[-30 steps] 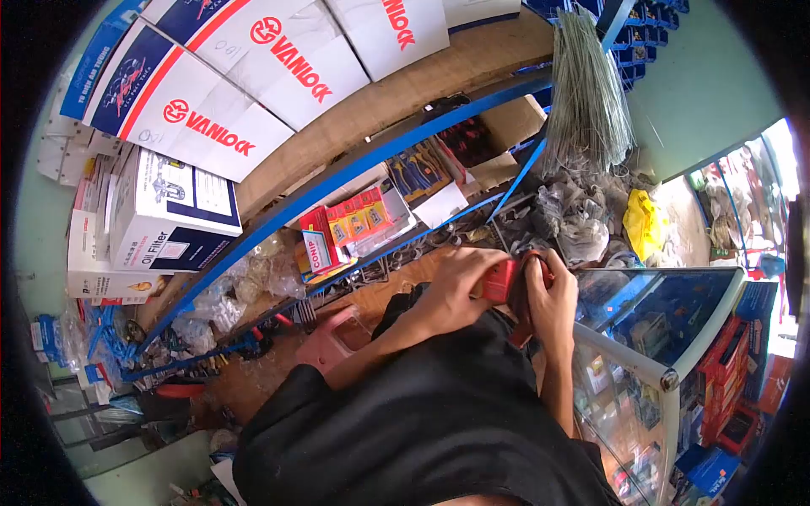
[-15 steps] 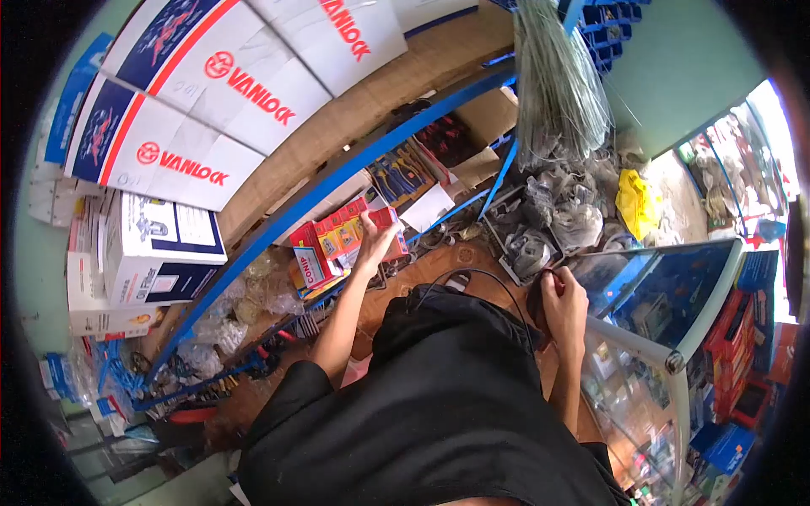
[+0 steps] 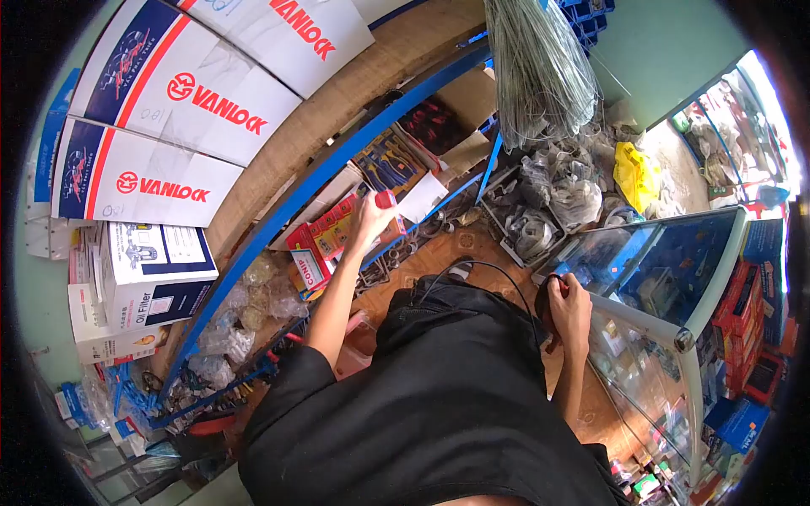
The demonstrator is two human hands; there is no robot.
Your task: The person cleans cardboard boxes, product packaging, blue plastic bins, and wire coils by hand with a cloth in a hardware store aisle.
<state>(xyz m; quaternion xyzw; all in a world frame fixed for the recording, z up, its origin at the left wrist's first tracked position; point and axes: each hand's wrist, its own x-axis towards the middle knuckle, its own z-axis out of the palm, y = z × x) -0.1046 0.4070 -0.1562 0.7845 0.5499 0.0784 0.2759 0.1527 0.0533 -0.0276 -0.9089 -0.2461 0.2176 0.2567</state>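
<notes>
On the middle shelf, my left hand point(image 3: 368, 226) is closed around a small red box point(image 3: 385, 200), just above a row of red and yellow boxes. The red "CONIP" box point(image 3: 310, 268) lies at the near end of that row. To the right, near the glass cabinet's corner, my right hand point(image 3: 572, 308) is closed on a dark, partly red thing point(image 3: 552, 305). Its kind is hard to make out behind the fingers. A black cable point(image 3: 498, 269) arcs from near my waist toward that hand.
White "VANLOCK" cartons point(image 3: 202, 101) stand on the upper shelf, with an oil filter box point(image 3: 160, 274) below. A blue shelf rail point(image 3: 337, 156) crosses in front. Bagged parts point(image 3: 540, 228) fill crates ahead. The glass cabinet point(image 3: 666, 270) stands at right; thin wires point(image 3: 544, 76) hang overhead.
My left hand has turned and lifted slightly, and a small red box now shows in its fingers. My right hand keeps its grip. The whole view has shifted a little.
</notes>
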